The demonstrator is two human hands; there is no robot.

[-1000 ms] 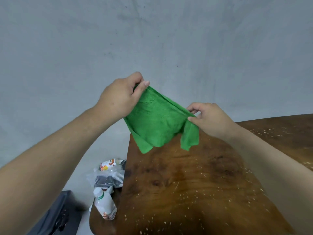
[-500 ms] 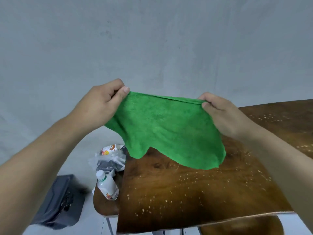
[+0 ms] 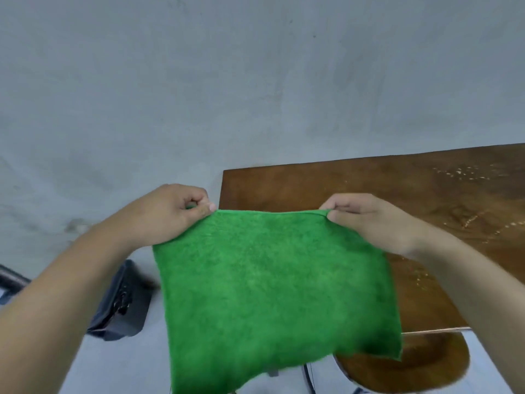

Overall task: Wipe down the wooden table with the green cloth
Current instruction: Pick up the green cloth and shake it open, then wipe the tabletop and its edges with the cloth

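both hands [image 3: 170, 214] [image 3: 372, 220] pinch the green cloth [image 3: 272, 291] spread above the wooden table [image 3: 426, 194].

Grey wall [image 3: 255, 81] — round wooden stool [image 3: 412, 362], dark case [image 3: 125, 308]

The green cloth [image 3: 272, 282] hangs spread before you, screening the bench's [image 3: 355, 183] left part. Right of the cloth, the bench top lies unobstructed apart from scattered pale crumbs [image 3: 466, 223].

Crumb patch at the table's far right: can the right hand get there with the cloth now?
Probably yes: nothing lies between the right hand and the crumbs, but both hands hold the green cloth spread in the air.
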